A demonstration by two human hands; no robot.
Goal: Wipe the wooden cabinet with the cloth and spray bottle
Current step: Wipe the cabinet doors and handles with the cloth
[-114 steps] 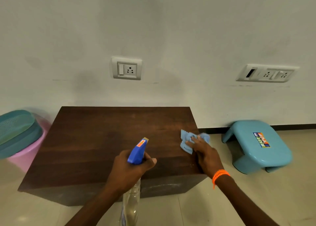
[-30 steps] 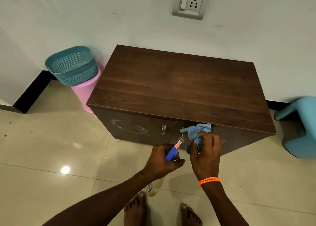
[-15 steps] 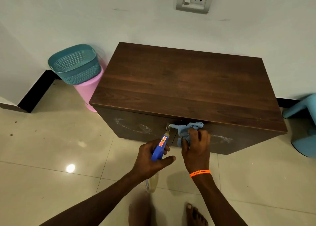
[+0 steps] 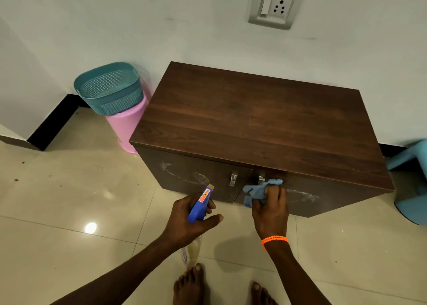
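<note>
Since half a second ago, both of my hands have slid a little to the right along the cabinet front, and the cloth now sits just past the right door's handle instead of at the seam between the doors; further back, I was wiping the top with that same cloth. Now my right hand (image 4: 270, 209) bunches the blue cloth (image 4: 258, 190) with fingers curled round it, pressing it against the upper left part of the right door of the wooden cabinet (image 4: 254, 124), touching the right metal handle (image 4: 261, 179). An orange bead bracelet (image 4: 274, 239) circles that wrist. My left hand (image 4: 190, 221) grips the spray bottle (image 4: 200, 204) by its blue head, fingers wrapped round the neck and the thumb stretched out along the right side; the nozzle points up toward the left door, near the left metal handle (image 4: 233, 179), not touching it. The clear body of the bottle hangs below my palm. Whitish smears curve across both door fronts. My bare toes (image 4: 189, 279) show at the bottom edge on the tiled floor (image 4: 69, 212). Left of the cabinet a teal basket (image 4: 108, 87) rests on a pink bucket (image 4: 126, 124) against the wall, a wall socket (image 4: 273, 7) is above, and a light blue stool (image 4: 411, 189) stands at the far right
</note>
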